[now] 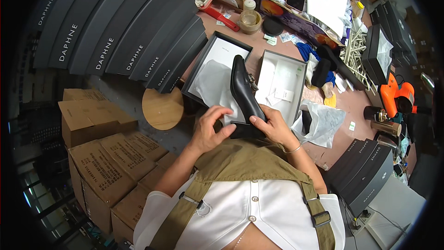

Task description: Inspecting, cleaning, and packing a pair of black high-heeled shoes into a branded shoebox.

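Observation:
A black leather heeled shoe [241,90] with a metal ornament on its upper is in my right hand [276,129]. The thumb lies on the shoe's near end, and the other fingers are partly hidden behind it. My left hand [208,132] is beside the block heel, its thumb and fingers apart with nothing between them. Beyond the shoe is a dark-edged box lid [233,42] with white tissue paper [210,83] lying over it. To the right sits a shoe box [276,71] with a white inside and a small paper card in it.
Tall stacks of dark shoe boxes [118,32] rise at left, above brown cartons [104,171] and a round wooden stool [162,109]. On the table are a red tape dispenser [221,16], crumpled paper [321,122], an orange heat gun [391,95] and more shoe boxes [363,176].

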Demonstrator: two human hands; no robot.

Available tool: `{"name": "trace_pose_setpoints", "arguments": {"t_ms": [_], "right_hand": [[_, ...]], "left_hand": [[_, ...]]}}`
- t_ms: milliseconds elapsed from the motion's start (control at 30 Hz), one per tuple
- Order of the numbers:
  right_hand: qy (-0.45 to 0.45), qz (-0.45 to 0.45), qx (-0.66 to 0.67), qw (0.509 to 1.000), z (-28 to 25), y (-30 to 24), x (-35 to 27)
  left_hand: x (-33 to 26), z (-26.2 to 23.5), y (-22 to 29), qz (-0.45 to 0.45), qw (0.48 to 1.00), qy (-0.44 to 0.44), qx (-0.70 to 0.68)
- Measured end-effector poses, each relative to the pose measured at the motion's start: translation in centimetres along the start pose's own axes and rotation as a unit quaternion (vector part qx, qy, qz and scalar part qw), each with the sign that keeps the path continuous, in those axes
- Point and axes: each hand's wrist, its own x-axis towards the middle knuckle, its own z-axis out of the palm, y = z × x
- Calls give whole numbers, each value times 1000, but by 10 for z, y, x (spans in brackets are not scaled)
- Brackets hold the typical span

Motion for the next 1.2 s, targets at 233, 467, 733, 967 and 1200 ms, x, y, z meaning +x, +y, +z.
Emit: {"name": "trace_pose_setpoints", "arguments": {"t_ms": [233,467,733,967,1200], "right_hand": [[21,-16,-7,1000,6,4,-3],[18,8,15,1000,12,12,1],[30,24,90,995,8,4,0],[42,6,80,996,7,6,0],[55,-8,54,997,6,12,-1]], "left_hand": [[-11,32,-9,15,998,65,-2],[-6,32,-9,-93,983,129,-90],[-2,18,-4,-82,977,142,-133],[-9,20,0,-59,983,76,-159],[-8,22,4,-80,989,38,-115]]}}
